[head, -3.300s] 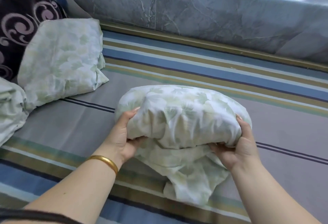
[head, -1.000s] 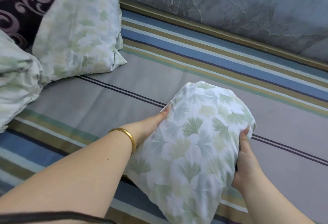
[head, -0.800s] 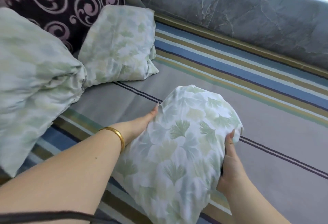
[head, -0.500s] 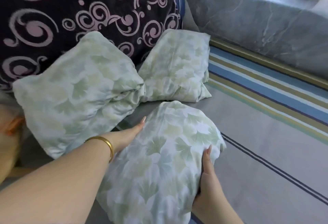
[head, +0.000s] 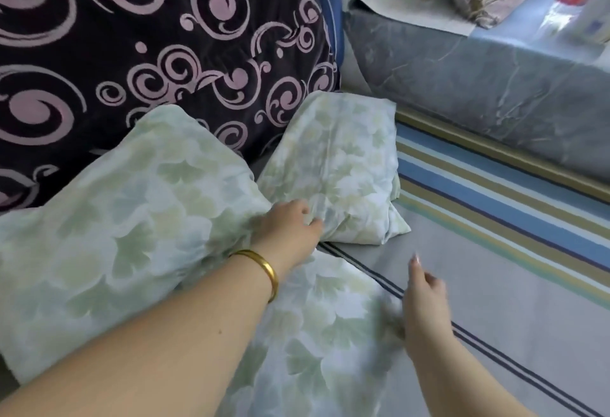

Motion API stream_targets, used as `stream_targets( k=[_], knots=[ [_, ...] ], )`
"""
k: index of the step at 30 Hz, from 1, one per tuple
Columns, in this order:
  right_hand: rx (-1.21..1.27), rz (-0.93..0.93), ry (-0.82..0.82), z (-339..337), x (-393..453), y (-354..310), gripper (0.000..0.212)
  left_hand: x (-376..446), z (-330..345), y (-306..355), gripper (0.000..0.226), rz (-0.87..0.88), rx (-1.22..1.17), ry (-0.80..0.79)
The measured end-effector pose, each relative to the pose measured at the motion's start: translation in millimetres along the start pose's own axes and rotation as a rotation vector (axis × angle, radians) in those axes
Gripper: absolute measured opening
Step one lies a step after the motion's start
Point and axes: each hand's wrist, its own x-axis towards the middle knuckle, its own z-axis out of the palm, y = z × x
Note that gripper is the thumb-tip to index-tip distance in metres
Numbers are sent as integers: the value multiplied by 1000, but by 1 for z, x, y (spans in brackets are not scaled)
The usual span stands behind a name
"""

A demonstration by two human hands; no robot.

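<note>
**Near pillow (head: 317,334) set down**

Right grip (head: 425,301) had released: fingers loose, open, just beside the near pillow, now lying on the striped bed sheet (head: 501,304). Left grip (head: 290,228) had shifted to the lower edge of the far pillow (head: 333,165), fingers curled; pinching or only touching, couldn't tell. Placement looked done. Left forearm lay across the near pillow.

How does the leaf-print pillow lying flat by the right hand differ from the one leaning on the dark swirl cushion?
The flat pillow lies on the striped sheet; the leaning pillow stands propped up. The left forearm crosses over the flat pillow, while the left hand grips the leaning pillow's lower edge. Both share the pale green leaf print.
</note>
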Motion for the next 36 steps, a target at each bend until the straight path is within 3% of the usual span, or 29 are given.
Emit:
stream_targets(
  k=[3,6,9,13,15,17,19,21,23,27,33,36],
  knots=[
    [-55,-16,-224,20,30,-34,75,53,3,25,62,-17,-22,33],
    [59,-10,-361,44,54,-53,86,99,2,13,95,-225,-161,41],
    [197,36,-352,66,72,-55,95,118,7,-14,122,-317,-522,-92],
    [217,94,-324,87,81,-59,122,124,19,-29,148,-292,-561,-197],
    [255,133,-390,90,84,-64,119,125,21,-28,142,-271,-616,-232],
    [407,127,-533,89,81,-71,90,125,20,-26,124,-241,-715,-299],
    [512,53,-601,81,78,-76,71,119,13,-19,92,-192,-805,-390],
    [585,-15,-630,62,74,-82,66,111,4,-8,58,-121,-927,-492],
    [612,-53,-685,34,68,-92,64,97,-7,8,43,-62,-980,-585],
    [505,-90,-696,-36,59,-94,62,51,-5,52,30,-50,-922,-712],
    [403,-75,-633,-152,42,-57,70,-35,45,103,41,-52,-935,-768],
    [318,-39,-672,-223,31,-22,62,-81,76,123,44,-44,-839,-813]
  ],
)
